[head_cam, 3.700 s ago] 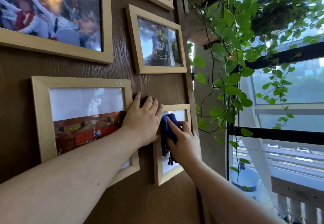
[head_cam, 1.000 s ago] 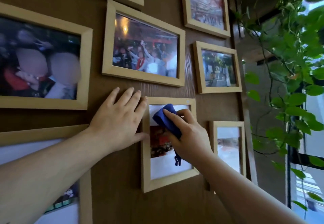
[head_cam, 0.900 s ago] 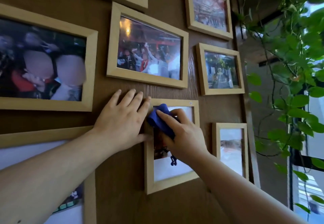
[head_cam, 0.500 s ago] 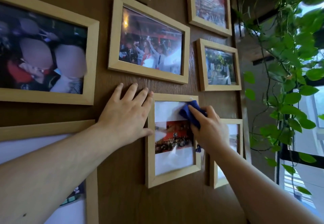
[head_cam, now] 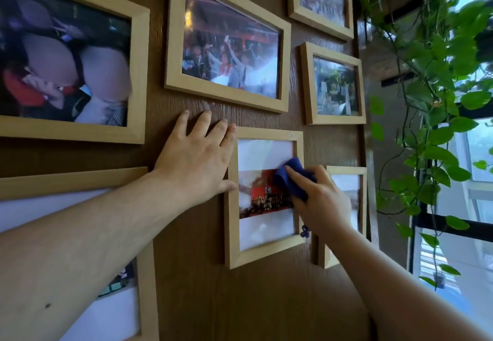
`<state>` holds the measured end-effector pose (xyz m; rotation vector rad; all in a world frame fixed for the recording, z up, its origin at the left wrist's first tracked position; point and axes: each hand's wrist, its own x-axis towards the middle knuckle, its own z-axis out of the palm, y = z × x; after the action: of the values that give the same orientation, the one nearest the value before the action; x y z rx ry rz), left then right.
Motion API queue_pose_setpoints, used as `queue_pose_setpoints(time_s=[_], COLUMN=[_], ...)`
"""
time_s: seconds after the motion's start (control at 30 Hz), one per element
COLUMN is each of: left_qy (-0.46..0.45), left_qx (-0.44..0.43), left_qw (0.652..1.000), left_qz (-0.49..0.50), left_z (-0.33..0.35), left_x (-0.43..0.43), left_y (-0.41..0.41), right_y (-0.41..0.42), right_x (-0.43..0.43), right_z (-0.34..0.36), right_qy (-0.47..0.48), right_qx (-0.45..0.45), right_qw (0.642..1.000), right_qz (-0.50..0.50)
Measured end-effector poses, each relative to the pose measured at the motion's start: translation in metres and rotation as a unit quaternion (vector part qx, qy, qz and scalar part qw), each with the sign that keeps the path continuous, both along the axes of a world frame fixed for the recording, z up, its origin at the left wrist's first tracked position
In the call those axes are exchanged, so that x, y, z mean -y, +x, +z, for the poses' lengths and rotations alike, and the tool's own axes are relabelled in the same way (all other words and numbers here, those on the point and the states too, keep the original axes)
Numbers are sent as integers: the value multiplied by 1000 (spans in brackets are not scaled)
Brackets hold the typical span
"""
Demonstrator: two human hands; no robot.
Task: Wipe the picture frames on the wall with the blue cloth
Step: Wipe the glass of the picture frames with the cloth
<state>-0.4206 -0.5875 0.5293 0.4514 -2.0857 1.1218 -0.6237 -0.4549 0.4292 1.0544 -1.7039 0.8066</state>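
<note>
The blue cloth (head_cam: pixel 290 180) is bunched under the right hand (head_cam: pixel 320 202), whose fingers are curled around it and press it against the glass of the small portrait frame (head_cam: pixel 232 207), at the right side of the pane about halfway up. The frame's long axis runs vertically, so most of the unwiped travel appears to lie to the left of the cloth and below it, toward the white lower band of the picture; the right hand is the nearer one for that, being already on the glass.

The left hand (head_cam: pixel 197 164) lies open and flat on the wood panel wall (head_cam: pixel 202 300), fingers spread upward, with its thumb and little-finger side touching the frame's left rail, seemingly steadying it. It holds nothing.

The surface is dark, grained wood panelling hung closely with pale wooden frames: a wide landscape frame (head_cam: pixel 226 44) just above the left hand, a smaller frame (head_cam: pixel 333 84) up and to the right, and another narrow frame (head_cam: pixel 346 178) just beside the right hand and partly hidden by it. To the right, a trailing green vine (head_cam: pixel 437 100) hangs in front of a bright window (head_cam: pixel 477 148), near enough that a wide sweep rightward could brush its leaves.
</note>
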Motion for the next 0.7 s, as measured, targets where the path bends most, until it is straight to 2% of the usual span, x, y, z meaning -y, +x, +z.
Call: queue_pose_setpoints(time_s=[0.07, 0.2, 0.3, 0.43, 0.53, 0.7], left_qy=[1, -4, -4, -4, -1, 2], left_qx=[2, 2, 1, 3, 5, 5], left_qw=[1000, 1000, 1000, 1000, 1000, 1000], left_qz=[2, 5, 6, 12, 16, 21], left_z=[0, -1, 0, -1, 0, -1], left_x=[0, -2, -3, -4, -4, -6], left_y=[0, 0, 0, 0, 0, 0], right_y=[-1, 31, 41, 18, 4, 28], right_x=[-1, 12, 17, 0, -12, -6], right_z=[-5, -14, -22, -34, -42, -56], right_qy=[0, 56, 100, 53, 59, 99], right_qx=[17, -57, -89, -31, 30, 38], right_qw=[1000, 992, 985, 996, 998, 994], right_qz=[-1, 94, 110, 63, -3, 34])
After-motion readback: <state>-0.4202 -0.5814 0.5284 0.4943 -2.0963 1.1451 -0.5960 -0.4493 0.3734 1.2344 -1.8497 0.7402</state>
